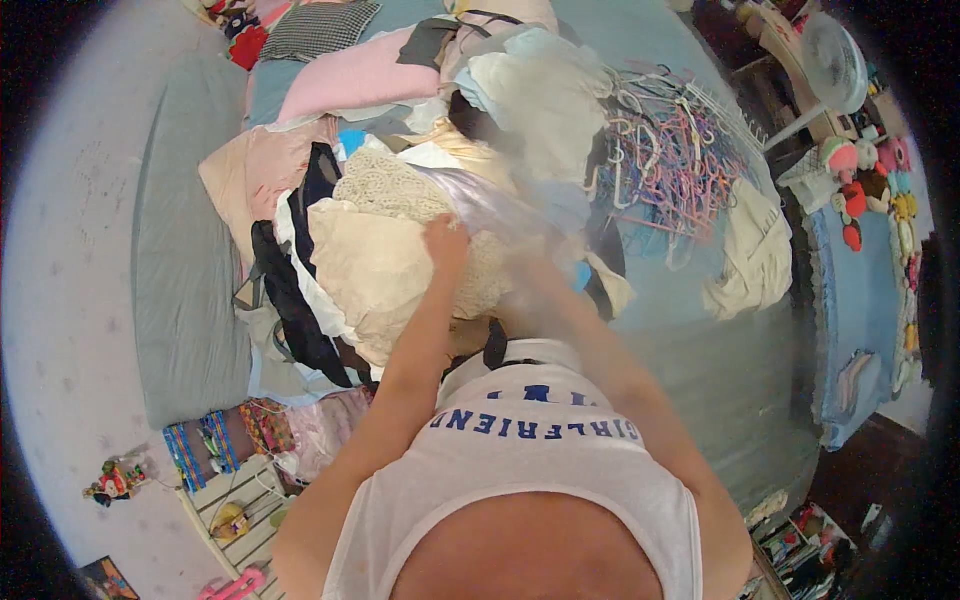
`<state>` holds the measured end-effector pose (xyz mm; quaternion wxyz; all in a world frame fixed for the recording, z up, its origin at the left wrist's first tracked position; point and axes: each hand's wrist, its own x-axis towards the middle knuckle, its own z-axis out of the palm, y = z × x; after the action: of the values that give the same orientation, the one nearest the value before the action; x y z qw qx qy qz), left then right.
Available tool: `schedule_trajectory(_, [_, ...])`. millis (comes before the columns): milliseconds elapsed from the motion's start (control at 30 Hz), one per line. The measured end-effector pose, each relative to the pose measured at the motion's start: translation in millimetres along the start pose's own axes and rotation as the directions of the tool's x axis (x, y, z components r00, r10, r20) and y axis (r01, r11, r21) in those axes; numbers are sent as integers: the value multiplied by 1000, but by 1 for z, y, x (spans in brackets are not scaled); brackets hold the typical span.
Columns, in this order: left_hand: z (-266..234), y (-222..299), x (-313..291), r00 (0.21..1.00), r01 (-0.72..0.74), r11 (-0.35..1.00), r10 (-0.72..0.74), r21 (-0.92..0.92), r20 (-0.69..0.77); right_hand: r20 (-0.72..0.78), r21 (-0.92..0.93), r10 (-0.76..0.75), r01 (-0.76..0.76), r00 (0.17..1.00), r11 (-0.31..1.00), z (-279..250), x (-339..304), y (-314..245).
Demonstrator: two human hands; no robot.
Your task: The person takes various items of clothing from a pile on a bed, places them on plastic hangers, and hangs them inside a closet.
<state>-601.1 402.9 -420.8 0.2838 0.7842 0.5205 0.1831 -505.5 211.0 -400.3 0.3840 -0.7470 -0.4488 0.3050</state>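
Note:
A heap of clothes lies on the bed in front of me. My left hand (447,243) is closed in a fist at the edge of a cream knitted garment (390,185), pinching its loose weave. Smooth cream cloth (365,260) spreads to the left of that hand. My right hand (532,275) is beside the knit on its right, beneath a pale lilac cloth (475,200). A smear hides its fingers, so their grip does not show. Black cloth (290,310) and white cloth (320,285) stick out along the heap's left side.
Many tangled coloured hangers (665,150) lie to the right of the heap. Below them is a cream garment (755,250). A pink pillow (360,80) and a checked pillow (320,30) rest at the far end. A white fan (833,62) stands beyond the bed's right side.

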Motion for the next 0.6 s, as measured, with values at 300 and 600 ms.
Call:
schedule_trajectory(300, [-60, -32, 7, 974, 175, 974, -151, 141, -168, 20, -269, -65, 68, 998, 961, 5, 20, 7])
schedule_trajectory(600, [-11, 85, -30, 896, -344, 905, 396, -252, 198, 27, 301, 110, -113, 994, 947, 7, 58, -12])
